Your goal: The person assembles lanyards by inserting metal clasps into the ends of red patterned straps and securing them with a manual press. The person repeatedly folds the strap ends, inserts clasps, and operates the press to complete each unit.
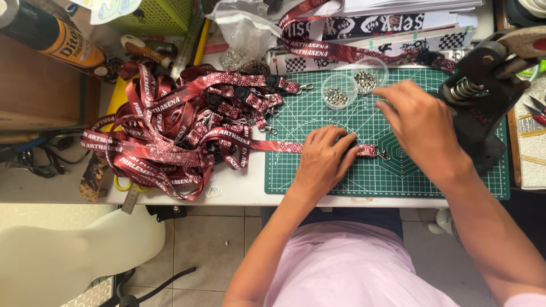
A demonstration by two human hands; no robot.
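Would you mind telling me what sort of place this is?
Probably a small craft workbench for assembling lanyards: a green cutting mat, a heap of red lanyards, a black hand press.

Dark red patterned lanyard strap (284, 146) with white lettering, lay flat across green cutting mat (432, 176), metal clasp (384, 154) at its right end, pinned under left hand (324, 162).

we see a white tabletop (239, 190) with a green cutting mat (432, 170) on it, a brown wooden panel (40, 85) at the left. below lies a floor (210, 239) of pale grey tiles and a white plastic chair (68, 250). the light is soft and even.
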